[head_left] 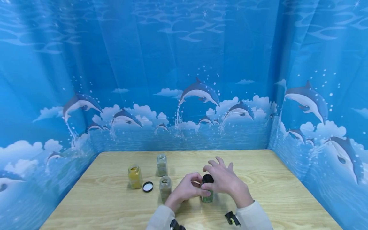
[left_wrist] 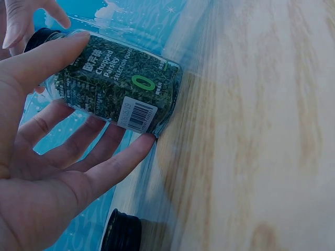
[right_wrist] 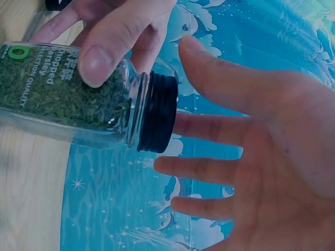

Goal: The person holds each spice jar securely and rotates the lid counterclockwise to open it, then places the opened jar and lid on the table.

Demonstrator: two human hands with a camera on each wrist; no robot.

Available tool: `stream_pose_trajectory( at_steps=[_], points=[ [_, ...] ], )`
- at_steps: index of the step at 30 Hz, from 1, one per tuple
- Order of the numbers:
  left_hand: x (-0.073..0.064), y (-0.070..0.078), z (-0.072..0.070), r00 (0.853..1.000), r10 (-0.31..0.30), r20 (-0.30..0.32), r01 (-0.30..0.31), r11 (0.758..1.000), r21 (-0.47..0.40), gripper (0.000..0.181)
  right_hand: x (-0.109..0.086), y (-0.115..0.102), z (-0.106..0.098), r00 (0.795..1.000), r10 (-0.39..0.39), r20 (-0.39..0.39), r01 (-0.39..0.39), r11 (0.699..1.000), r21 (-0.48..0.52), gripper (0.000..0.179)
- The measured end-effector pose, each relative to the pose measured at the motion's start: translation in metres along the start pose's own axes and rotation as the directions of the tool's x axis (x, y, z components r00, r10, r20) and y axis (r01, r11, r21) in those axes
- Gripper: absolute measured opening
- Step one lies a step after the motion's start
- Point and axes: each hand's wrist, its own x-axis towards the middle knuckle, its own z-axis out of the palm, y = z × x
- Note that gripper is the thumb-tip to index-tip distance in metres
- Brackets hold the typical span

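A glass jar of chopped parsley [left_wrist: 118, 78] with a black screw lid [right_wrist: 159, 112] stands on the table in front of me. My left hand [head_left: 187, 187] grips its body, thumb on the label side and fingers behind. Beside the lid is my right hand [head_left: 225, 182], its fingers spread and fairly straight, thumb and index finger close to the lid's rim. In the right wrist view the palm faces the lid and part of the index finger is hidden behind it.
Left of my hands stand three lidless jars: one with yellow powder [head_left: 135, 177], a pale one [head_left: 162, 166] and a brownish one [head_left: 165, 191]. A black lid [head_left: 148, 187] lies white side up between them. Another black cap [left_wrist: 124, 231] sits near my left hand.
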Motion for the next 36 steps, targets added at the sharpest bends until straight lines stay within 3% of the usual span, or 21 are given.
stream_pose_trajectory(
  at_steps=[9,17,30,36],
  points=[
    [0.0006,0.0011,0.0000,1.000,-0.018,-0.009,0.018,1.000,0.008,0.027,0.0024,0.0006,0.0043,0.998,0.030,-0.051,-0.034,0.997,-0.071,0.040],
    [0.0011,0.0003,0.0002,1.000,-0.008,-0.015,0.009,1.000,0.014,0.028,0.0027,-0.0015,0.0050,1.000,0.008,-0.018,-0.009,0.998,-0.066,0.029],
    [0.0019,-0.0009,-0.0002,1.000,-0.005,-0.011,0.005,1.000,0.018,0.027,0.0010,-0.0027,0.0019,0.999,-0.019,0.028,0.020,0.999,-0.027,0.037],
    [0.0014,-0.0002,-0.0007,1.000,-0.011,-0.002,0.011,1.000,0.005,0.027,0.0009,-0.0023,0.0012,1.000,-0.004,0.028,0.004,1.000,-0.024,0.049]
  ],
)
